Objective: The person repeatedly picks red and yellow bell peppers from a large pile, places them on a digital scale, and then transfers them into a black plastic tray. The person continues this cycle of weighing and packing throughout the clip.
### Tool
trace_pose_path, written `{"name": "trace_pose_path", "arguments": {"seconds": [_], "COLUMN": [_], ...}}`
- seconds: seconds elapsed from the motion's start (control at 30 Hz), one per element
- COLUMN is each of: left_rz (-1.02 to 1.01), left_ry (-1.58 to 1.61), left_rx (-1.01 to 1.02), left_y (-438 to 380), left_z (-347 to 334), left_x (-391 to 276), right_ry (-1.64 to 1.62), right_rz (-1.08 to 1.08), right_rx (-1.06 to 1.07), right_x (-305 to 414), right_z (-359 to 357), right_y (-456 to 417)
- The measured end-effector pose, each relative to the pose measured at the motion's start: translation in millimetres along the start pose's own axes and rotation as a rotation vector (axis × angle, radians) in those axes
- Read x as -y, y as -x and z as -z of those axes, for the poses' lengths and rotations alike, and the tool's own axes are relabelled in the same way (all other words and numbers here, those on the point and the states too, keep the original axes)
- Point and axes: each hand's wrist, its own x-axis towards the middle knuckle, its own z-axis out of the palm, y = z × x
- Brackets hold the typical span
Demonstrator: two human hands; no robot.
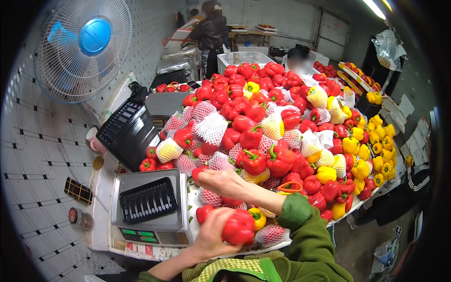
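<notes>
My left hand [213,234] is closed around a large red bell pepper [239,227] at the table's front edge. Across from it, my right hand [223,181] reaches over the pile, its fingers at a small red piece [198,173], probably part of a bell pepper; whether it grips this is unclear. Beside the held pepper lie a yellow bell pepper [258,218] and a red one in a white foam net [270,235]. Beyond my hands rises a heap of red bell peppers [252,160], some in foam nets such as the white foam net sleeve [210,128].
A digital scale [151,232] bearing a black plastic tray [148,200] stands left. Behind it are stacked black trays [128,132] and a fan [84,49]. Orange-handled scissors [290,187] lie on the heap. Yellow peppers [382,148] sit right. A person [211,31] stands at the back.
</notes>
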Motion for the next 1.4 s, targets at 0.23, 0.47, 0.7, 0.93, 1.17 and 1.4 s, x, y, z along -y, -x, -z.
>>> {"name": "trace_pose_path", "arguments": {"seconds": [0.23,0.47,0.7,0.93,1.17,1.4], "left_rz": [0.493,0.748,0.826,0.872,0.240,0.201], "left_ry": [-0.337,-0.587,-0.494,-0.534,-0.876,-0.703], "left_rx": [-0.289,-0.284,-0.256,-0.086,-0.032,-0.107], "left_y": [32,62,76,75,43,-31], "left_z": [112,168,165,175,166,140], "left_x": [65,138,174,146,130,120], "right_ry": [-0.974,0.053,0.747,0.658,0.623,0.679], "right_rz": [0.197,0.228,-0.603,-0.916,-0.986,-1.087], "right_rx": [0.489,0.218,0.021,-0.005,0.086,0.008], "right_x": [18,-21,-275,-469,-512,-465], "right_z": [163,113,199,184,175,192], "right_y": [20,40,23,23,26,16]}}
